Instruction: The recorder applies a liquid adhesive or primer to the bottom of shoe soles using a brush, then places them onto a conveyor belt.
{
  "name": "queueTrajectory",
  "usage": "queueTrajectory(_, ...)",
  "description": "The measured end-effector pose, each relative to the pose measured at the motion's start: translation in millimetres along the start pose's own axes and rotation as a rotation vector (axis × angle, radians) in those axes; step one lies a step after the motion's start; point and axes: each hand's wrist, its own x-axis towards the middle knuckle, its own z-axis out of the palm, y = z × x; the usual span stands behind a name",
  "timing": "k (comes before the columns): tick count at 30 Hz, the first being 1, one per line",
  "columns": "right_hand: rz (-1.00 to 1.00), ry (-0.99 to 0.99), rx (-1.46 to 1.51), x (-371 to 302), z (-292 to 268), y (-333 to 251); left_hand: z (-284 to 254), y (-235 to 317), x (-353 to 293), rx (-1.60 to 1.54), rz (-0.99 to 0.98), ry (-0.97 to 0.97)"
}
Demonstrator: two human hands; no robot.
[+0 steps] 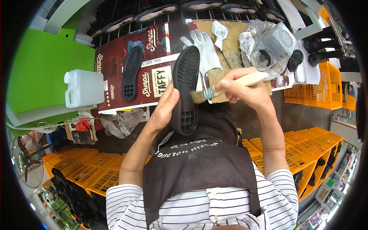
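My left hand (165, 109) grips a black shoe sole (186, 86) by its left edge and holds it upright in front of my apron. The sole's treaded face is toward me, with a grid of square hollows at its lower end. In my right hand (245, 89) is a paintbrush (209, 94) with a pale handle. Its bristles are at the right edge of the sole, near the middle; whether they touch is blurred. Another black sole (132, 73) lies on the printed dark red cardboard (111, 76). A pale work glove (207, 51) lies behind the held sole.
A white jug (86, 88) stands left, by a green surface (53, 69). At the back right are a clear plastic container (279, 40), plastic wrap, a crumpled white cloth (219, 32) and a small black heel piece (294, 60). More soles (155, 13) line the rack behind. Orange crates (312, 86) flank me.
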Motion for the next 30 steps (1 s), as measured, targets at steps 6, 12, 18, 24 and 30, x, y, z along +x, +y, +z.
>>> queueTrajectory(6,-0.632,-0.008,-0.737,6.2,7.6,21.8,-4.9,1.5,0.9,-0.425,-0.134,-0.100)
queueTrajectory(12,-0.830,-0.463,-0.532,-8.5,32.0,20.4,-8.4,-0.1,7.2,-0.577,-0.225,-0.050)
queueTrajectory(18,-0.651,0.091,-0.720,14.5,11.0,36.8,-7.2,-1.0,0.6,-0.473,-0.237,-0.098)
queueTrajectory(24,-0.594,-0.045,-0.539,-0.3,32.2,26.6,-10.2,-13.7,5.9,-0.413,-0.182,-0.018)
queueTrajectory(30,-0.543,0.066,-0.473,6.8,22.9,26.0,-12.2,-14.1,7.1,-0.377,-0.128,-0.024)
